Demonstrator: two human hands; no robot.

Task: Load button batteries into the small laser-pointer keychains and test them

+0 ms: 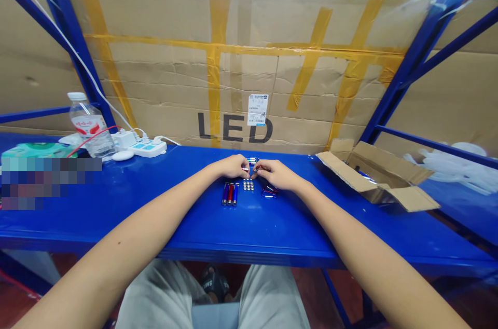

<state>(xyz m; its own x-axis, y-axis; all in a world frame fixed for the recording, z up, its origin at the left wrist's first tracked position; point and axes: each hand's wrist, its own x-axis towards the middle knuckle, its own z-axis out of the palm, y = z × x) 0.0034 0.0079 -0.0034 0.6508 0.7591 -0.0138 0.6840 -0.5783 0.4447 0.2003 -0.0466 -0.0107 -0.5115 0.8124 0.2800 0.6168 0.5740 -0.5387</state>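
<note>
My left hand is closed in a pinch on a small red piece with a pale end, mostly hidden by the fingers. Facing it, my right hand pinches something small and dark reddish that I cannot make out. Between and just below the hands, silver button cells stand in short rows on the blue table. Left of them lie slim red and blue metal tubes, side by side, like mini flashlights. Under my right hand are red and blue carabiner clips. Small shiny green-and-blue pieces lie behind the hands.
An opened cardboard box with things inside sits at right. At left are a plastic bottle, a white power strip and a green package. A large taped cardboard sheet stands behind the blue table, between blue posts.
</note>
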